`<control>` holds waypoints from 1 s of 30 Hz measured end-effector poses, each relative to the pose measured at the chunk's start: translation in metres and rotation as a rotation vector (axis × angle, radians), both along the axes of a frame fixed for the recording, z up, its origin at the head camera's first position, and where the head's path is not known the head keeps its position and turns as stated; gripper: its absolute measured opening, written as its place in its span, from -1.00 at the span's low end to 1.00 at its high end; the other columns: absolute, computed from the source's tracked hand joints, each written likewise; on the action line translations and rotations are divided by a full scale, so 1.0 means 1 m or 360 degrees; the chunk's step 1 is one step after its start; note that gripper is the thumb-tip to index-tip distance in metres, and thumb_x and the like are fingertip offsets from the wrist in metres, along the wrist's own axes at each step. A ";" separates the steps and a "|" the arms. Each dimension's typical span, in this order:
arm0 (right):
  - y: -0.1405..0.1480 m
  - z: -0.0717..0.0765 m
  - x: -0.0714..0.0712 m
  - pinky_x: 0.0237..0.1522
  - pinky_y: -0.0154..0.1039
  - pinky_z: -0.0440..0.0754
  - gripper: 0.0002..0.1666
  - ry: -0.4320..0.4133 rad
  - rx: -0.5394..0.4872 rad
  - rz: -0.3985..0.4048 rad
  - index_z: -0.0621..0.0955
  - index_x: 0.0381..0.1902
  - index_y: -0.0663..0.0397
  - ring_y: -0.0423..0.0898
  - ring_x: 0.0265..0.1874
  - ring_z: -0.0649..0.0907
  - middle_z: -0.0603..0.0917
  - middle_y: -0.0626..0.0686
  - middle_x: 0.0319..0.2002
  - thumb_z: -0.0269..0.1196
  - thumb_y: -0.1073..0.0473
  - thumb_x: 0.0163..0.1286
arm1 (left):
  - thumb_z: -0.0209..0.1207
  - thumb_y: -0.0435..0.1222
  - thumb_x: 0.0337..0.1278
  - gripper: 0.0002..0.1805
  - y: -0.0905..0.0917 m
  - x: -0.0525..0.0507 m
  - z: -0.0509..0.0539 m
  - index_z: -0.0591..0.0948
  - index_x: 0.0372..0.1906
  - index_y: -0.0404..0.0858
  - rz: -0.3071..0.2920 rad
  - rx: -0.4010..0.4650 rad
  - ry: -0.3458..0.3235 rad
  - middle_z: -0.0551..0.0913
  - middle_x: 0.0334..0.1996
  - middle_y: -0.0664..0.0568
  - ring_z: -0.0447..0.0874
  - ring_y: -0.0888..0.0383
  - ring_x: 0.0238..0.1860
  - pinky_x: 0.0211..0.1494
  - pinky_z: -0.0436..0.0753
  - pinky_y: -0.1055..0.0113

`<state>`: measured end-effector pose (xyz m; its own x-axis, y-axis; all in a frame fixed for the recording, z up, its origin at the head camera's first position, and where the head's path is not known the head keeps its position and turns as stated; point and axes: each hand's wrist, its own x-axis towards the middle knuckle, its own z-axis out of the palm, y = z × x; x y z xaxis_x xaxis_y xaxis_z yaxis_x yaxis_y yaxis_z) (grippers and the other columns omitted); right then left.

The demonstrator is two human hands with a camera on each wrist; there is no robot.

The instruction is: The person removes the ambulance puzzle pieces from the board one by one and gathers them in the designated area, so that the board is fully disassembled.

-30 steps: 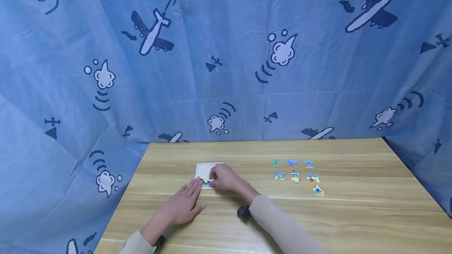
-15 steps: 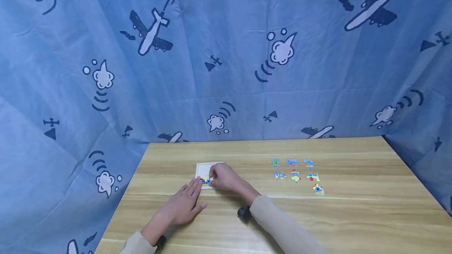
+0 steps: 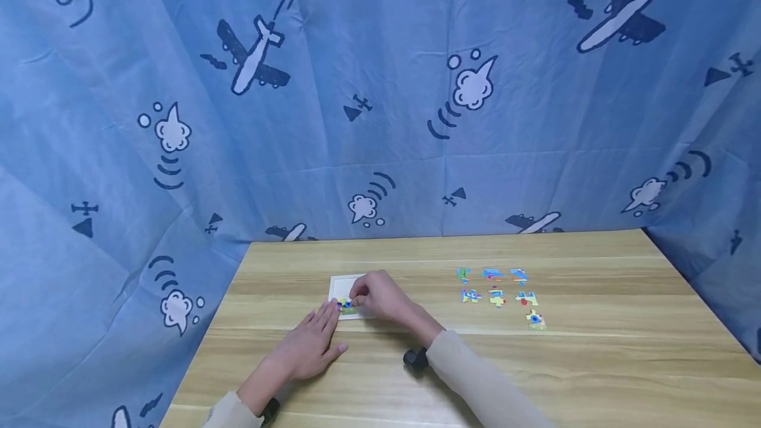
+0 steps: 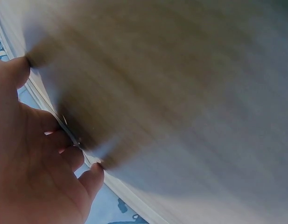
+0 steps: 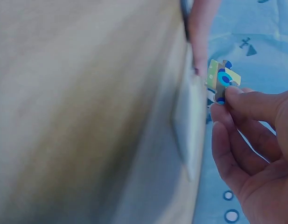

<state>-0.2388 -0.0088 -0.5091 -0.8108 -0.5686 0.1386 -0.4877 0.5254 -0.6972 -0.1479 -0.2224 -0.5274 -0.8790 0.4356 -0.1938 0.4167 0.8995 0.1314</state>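
Observation:
My left hand point(image 3: 306, 347) lies with its fingers extended, fingertips touching the lower left corner of a white puzzle tray point(image 3: 335, 284). In the left wrist view the same hand point(image 4: 41, 163) shows its fingertips down at the table surface. My right hand point(image 3: 383, 297) is over the tray's right part and hides it. Between thumb and fingers it pinches a jigsaw piece point(image 5: 223, 79), yellow and green with a blue ring, held up from the tray in the right wrist view. Colourful pieces show along the tray's front edge beside my left fingertips, partly covered.
Right of the tray, several loose jigsaw pieces lie in rows, among them a green and blue one point(image 3: 463, 274) and a yellow one with a blue ring point(image 3: 536, 320). A blue airplane-print curtain point(image 3: 404, 117) hangs behind the wooden table point(image 3: 594, 362).
My right hand has lifted and shifted slightly, still pinching the jigsaw piece at the tray's front part. My left hand stays in place.

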 end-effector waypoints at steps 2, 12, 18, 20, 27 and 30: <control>0.003 0.005 -0.001 -0.15 -0.35 0.71 -0.92 -0.0031 -0.0040 -0.0002 0.84 -0.30 0.07 -0.30 -0.34 0.70 0.85 -0.06 -0.36 0.43 0.33 0.35 | -0.12 0.19 0.63 -0.12 0.000 0.000 0.000 0.09 0.68 -0.36 0.0003 -0.0004 -0.0011 0.04 0.72 -0.19 0.02 -0.12 0.73 0.71 0.23 -0.12; 0.030 0.032 -0.002 -0.14 -0.32 0.77 -0.89 -0.0109 -0.0106 -0.0031 0.88 -0.21 0.07 -0.21 -0.22 0.79 0.89 0.01 -0.20 0.44 0.31 0.37 | -0.12 0.19 0.62 -0.10 0.000 0.000 0.000 0.07 0.68 -0.37 0.0000 0.0008 -0.0006 0.03 0.72 -0.21 0.02 -0.13 0.73 0.71 0.24 -0.12; 0.054 0.045 -0.002 -0.26 -0.40 0.71 -0.90 -0.0111 -0.0148 -0.0001 0.87 -0.25 0.09 -0.25 -0.31 0.77 0.89 0.02 -0.25 0.44 0.33 0.36 | -0.15 0.20 0.63 -0.11 0.000 0.000 -0.001 0.06 0.68 -0.36 0.0001 0.0017 -0.0021 0.01 0.72 -0.20 0.00 -0.13 0.73 0.72 0.21 -0.12; 0.064 0.047 -0.003 -0.27 -0.40 0.72 -0.89 -0.0105 -0.0167 0.0011 0.87 -0.24 0.11 -0.23 -0.32 0.79 0.89 0.03 -0.25 0.43 0.35 0.36 | -0.15 0.20 0.63 -0.10 0.000 0.001 -0.001 0.06 0.68 -0.36 -0.0001 0.0027 -0.0020 0.01 0.72 -0.20 0.00 -0.14 0.73 0.72 0.21 -0.14; 0.105 0.057 -0.005 -0.26 -0.37 0.73 -0.87 -0.0069 -0.0154 -0.0023 0.87 -0.23 0.07 -0.18 -0.30 0.83 0.88 0.02 -0.24 0.42 0.33 0.37 | -0.13 0.20 0.63 -0.10 0.000 0.002 -0.001 0.04 0.69 -0.35 -0.0010 0.0044 0.0001 0.00 0.72 -0.20 -0.01 -0.13 0.74 0.72 0.20 -0.14; 0.123 0.062 -0.006 -0.27 -0.35 0.73 -0.87 -0.0078 -0.0143 -0.0038 0.87 -0.22 0.07 -0.12 -0.29 0.84 0.88 0.02 -0.24 0.41 0.33 0.37 | -0.12 0.18 0.63 -0.10 -0.001 0.001 -0.001 0.05 0.68 -0.37 -0.0006 0.0051 0.0008 0.01 0.72 -0.22 0.00 -0.14 0.73 0.72 0.20 -0.14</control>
<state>-0.2447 0.1140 -0.4468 -0.8312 -0.5359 0.1479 -0.4397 0.4709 -0.7648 -0.1466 -0.2231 -0.5285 -0.8783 0.4450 -0.1751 0.4210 0.8932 0.1581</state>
